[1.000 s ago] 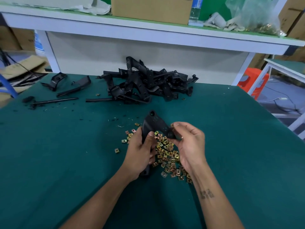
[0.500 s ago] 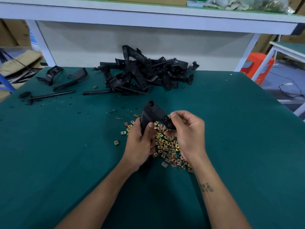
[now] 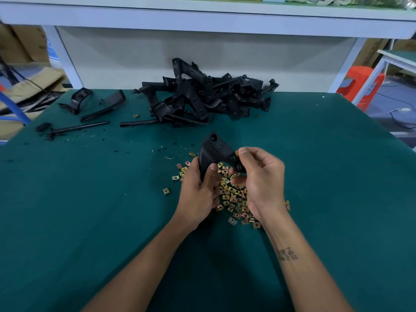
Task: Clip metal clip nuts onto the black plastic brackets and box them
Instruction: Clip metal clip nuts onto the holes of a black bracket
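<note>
My left hand (image 3: 199, 194) grips the lower shaft of a black plastic bracket (image 3: 215, 150), held upright over the green table (image 3: 90, 210). My right hand (image 3: 261, 181) curls round the bracket's right arm, its thumb and forefinger pinching a small gold clip nut (image 3: 236, 152) against that arm's edge. Below both hands lies a loose pile of gold clip nuts (image 3: 234, 199). Part of the pile is hidden by my right palm.
A heap of black brackets (image 3: 202, 97) lies at the table's far edge. Stray black parts (image 3: 99, 104) and a thin rod (image 3: 78, 128) lie far left. A white shelf (image 3: 202, 16) runs overhead behind. An orange stool (image 3: 362, 84) stands off the table's right.
My right thumb and forefinger have shifted up along the bracket's right arm, with a clip nut now showing at its edge. The left hand keeps its grip. The view tilted slightly down.
</note>
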Demonstrator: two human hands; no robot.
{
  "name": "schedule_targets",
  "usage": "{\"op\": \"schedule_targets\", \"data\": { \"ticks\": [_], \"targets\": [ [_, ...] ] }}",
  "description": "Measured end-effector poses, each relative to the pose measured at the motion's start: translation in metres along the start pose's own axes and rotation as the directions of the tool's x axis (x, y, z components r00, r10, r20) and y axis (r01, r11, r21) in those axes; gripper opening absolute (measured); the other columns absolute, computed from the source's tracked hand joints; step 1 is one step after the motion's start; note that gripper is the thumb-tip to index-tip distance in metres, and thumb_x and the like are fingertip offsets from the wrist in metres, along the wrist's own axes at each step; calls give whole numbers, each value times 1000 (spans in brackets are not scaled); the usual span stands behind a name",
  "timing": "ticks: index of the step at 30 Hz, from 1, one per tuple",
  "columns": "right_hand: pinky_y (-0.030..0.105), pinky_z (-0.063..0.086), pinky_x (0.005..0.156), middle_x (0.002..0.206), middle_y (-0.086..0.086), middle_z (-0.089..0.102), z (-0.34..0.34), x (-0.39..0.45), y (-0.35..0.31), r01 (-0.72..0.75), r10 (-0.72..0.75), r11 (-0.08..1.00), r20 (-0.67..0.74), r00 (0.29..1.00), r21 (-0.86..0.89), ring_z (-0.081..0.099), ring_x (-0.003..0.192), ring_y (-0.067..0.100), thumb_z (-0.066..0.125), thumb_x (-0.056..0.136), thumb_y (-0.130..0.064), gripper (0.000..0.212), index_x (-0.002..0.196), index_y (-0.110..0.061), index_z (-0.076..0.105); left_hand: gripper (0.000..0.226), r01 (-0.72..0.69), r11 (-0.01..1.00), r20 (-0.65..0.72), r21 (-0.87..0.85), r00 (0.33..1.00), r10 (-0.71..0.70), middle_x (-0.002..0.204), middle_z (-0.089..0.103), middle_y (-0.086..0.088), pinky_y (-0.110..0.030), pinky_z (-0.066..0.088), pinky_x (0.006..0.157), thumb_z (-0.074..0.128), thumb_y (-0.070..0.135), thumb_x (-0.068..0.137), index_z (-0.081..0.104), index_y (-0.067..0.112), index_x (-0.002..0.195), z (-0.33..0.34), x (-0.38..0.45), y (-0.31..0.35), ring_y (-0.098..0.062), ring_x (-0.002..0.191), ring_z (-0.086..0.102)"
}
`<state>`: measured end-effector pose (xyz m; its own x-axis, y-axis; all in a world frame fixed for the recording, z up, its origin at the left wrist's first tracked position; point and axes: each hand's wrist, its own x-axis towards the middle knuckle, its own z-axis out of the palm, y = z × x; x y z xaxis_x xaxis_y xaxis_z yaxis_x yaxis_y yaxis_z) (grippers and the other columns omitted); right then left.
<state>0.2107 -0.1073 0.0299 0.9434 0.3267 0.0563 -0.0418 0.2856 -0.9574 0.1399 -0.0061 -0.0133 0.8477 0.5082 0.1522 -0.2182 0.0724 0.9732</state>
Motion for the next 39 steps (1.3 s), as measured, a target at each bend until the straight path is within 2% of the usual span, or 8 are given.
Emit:
{"op": "schedule_targets", "data": {
  "ticks": [8, 15, 20, 24, 27, 32, 36, 39],
  "targets": [
    [24, 50, 43, 66, -5, 65, -8, 6, -4, 39, -32, 992, 58, 998, -120, 63, 54, 18, 61, 101, -5, 16, 86, -6, 68, 19, 4, 1000, -1, -5, 1000, -4, 68, 33, 1, -29, 20, 42, 43, 21, 110, 38, 12, 94, 0, 1, 0, -16, 48, 22],
    [25, 51, 43, 69, -2, 64, -12, 7, -6, 78, -52, 976, 129, 990, -202, 65, 57, 20, 63, 101, -8, 14, 88, -8, 70, 17, 0, 1000, -10, 13, 1000, 0, 66, 39, 6, -23, 27, 40, 43, 23, 110, 41, 15, 95, -1, 1, 0, -12, 45, 27],
    [25, 49, 41, 66, -4, 65, -9, 6, -4, 75, -63, 984, 76, 995, -162, 61, 52, 19, 60, 102, -6, 13, 90, -6, 67, 21, -22, 1000, 23, 11, 999, 22, 68, 34, 1, -22, 24, 40, 42, 23, 111, 36, 5, 100, 0, 1, 1, -15, 45, 22],
    [26, 48, 40, 68, 3, 65, -11, 8, -4, 59, -47, 991, 100, 994, -123, 59, 51, 20, 59, 102, -6, 16, 87, -7, 67, 21, -37, 999, 27, 21, 999, 36, 69, 35, -1, -23, 26, 40, 43, 24, 110, 38, 10, 95, 1, 1, 1, -15, 44, 23],
    [25, 48, 40, 68, 4, 65, -13, 9, -5, 50, -36, 991, 114, 993, -122, 60, 51, 20, 60, 101, -6, 19, 84, -10, 68, 21, -31, 999, 32, 14, 999, 30, 70, 34, -1, -23, 26, 40, 44, 26, 110, 40, 17, 92, 0, 1, 0, -15, 45, 23],
    [25, 49, 42, 65, 5, 62, -18, 10, -6, 62, -26, 984, 210, 977, -170, 59, 49, 20, 60, 102, -9, 32, 76, -25, 73, 22, -21, 1000, 25, 12, 999, 20, 70, 35, 0, -24, 26, 40, 44, 28, 110, 39, 10, 98, -1, 2, 0, -17, 47, 23],
    [27, 50, 42, 63, 3, 60, -20, 11, -5, 128, -74, 965, 231, 970, -228, 58, 49, 20, 61, 102, -10, 27, 81, -22, 73, 22, -23, 1000, 19, 13, 1000, 22, 70, 35, -2, -25, 24, 40, 44, 26, 110, 39, 7, 101, 0, 1, 1, -17, 47, 22],
    [33, 51, 42, 61, 3, 58, -17, 7, 1, 260, -179, 902, 249, 952, -345, 58, 49, 21, 59, 102, -12, 18, 89, -16, 71, 21, 6, 1000, -2, 0, 1000, -6, 69, 35, -1, -25, 22, 41, 43, 21, 110, 37, 4, 101, 0, 1, 1, -14, 46, 23]
  ]
}}
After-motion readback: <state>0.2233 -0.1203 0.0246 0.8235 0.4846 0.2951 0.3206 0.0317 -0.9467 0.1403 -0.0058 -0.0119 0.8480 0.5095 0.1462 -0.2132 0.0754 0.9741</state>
